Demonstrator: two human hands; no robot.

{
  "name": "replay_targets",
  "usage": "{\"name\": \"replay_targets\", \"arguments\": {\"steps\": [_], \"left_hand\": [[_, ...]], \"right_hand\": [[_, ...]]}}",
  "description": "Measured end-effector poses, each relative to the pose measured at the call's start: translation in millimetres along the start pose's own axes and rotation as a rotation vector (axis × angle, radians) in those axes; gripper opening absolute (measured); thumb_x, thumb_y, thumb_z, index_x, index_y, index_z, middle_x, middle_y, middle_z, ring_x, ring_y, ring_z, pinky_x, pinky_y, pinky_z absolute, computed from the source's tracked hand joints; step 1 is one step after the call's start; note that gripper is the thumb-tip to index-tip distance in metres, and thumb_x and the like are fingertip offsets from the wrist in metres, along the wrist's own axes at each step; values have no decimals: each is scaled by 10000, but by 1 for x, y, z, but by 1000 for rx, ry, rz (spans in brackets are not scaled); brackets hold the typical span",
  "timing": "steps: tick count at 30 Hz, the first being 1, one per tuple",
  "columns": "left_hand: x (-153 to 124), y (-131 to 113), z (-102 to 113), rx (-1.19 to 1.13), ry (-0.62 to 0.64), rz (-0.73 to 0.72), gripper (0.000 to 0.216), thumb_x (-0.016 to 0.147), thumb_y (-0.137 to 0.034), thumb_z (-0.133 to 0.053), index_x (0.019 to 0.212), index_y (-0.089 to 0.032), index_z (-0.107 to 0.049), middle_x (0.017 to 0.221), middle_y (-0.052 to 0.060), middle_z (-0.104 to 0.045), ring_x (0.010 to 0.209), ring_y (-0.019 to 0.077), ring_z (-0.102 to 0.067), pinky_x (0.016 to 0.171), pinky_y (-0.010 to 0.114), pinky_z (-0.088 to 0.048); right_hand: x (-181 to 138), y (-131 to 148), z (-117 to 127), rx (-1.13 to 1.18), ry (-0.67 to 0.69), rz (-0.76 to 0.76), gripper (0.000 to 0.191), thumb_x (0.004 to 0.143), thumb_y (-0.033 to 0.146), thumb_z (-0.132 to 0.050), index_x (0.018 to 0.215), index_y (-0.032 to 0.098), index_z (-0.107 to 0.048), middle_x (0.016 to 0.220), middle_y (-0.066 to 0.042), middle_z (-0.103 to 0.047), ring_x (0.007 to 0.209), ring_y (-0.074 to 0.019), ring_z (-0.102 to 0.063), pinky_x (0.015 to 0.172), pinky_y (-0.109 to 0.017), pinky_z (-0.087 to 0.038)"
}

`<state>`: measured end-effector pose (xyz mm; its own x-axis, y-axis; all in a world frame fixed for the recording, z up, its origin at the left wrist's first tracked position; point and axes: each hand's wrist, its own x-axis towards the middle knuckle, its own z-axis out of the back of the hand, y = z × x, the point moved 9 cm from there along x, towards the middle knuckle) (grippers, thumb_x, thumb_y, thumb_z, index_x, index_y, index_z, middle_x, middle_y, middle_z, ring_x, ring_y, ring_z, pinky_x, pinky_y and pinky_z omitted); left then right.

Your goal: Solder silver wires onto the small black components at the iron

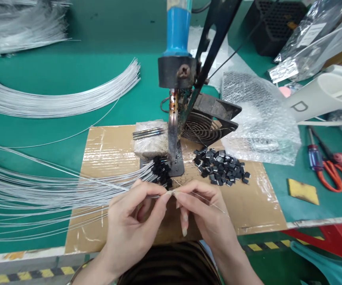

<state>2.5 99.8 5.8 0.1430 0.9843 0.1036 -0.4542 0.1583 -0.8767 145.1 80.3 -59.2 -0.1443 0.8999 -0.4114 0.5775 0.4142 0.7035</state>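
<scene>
My left hand is closed in a pinch on a thin grey wire whose length runs off to the left. Close against it, fingertips nearly meeting, my right hand pinches the wire's end; fine pale strands stick out past its fingers. What lies exactly between the fingertips is too small to make out. Just beyond my left hand lies a bundle of grey wires with black connectors on their ends. A heap of small black plastic pieces sits past my right hand.
A blue-handled soldering iron hangs in a stand, tip down, before my hands. Behind it stands a fan. More wires lie at left. Scissors, a yellow sponge and a white mug are at right. Cardboard covers the bench.
</scene>
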Motion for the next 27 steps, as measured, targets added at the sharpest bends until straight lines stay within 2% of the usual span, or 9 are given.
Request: {"name": "replay_targets", "arguments": {"steps": [4, 7, 16, 20, 27], "left_hand": [[1, 1, -1, 1, 0, 5, 91, 942, -169, -716, 875, -230, -717, 627, -46, -616, 493, 83, -422, 445, 223, -329], [0, 1, -1, -2, -16, 7, 89, 942, -171, -718, 874, -227, -712, 633, -45, -632, 493, 82, -448, 461, 224, -355], [-4, -2, -1, -1, -72, -20, 88, 929, -138, -722, 910, -224, -714, 656, -39, -631, 527, 90, -503, 498, 225, -404], [-7, -1, -2, 15, -120, -16, 74, 922, -154, -734, 905, -226, -721, 632, -52, -595, 486, 76, -454, 452, 218, -365], [-11, 2, -3, 3, -152, 12, 80, 927, -148, -729, 922, -228, -725, 713, -23, -704, 567, 98, -629, 504, 193, -466]], "right_hand": [[0, 1, 3, -29, 8, -22, 141, 850, 320, -875, 822, 187, -841, 636, 22, -709, 402, -71, -622, 407, -150, -512], [0, -1, 4, -29, -2, -6, 146, 867, 329, -858, 840, 187, -843, 652, 16, -710, 409, -77, -613, 406, -164, -527], [-2, -3, -1, 60, -34, 29, 127, 867, 318, -850, 838, 194, -852, 655, 22, -688, 388, -65, -595, 363, -147, -509], [-2, -6, -4, 132, -66, 52, 101, 852, 299, -855, 819, 203, -857, 641, 20, -702, 368, -62, -592, 356, -139, -505], [-6, -13, -8, 238, -121, 81, 65, 856, 287, -851, 842, 228, -873, 655, 21, -722, 365, -39, -580, 365, -109, -481]]}}
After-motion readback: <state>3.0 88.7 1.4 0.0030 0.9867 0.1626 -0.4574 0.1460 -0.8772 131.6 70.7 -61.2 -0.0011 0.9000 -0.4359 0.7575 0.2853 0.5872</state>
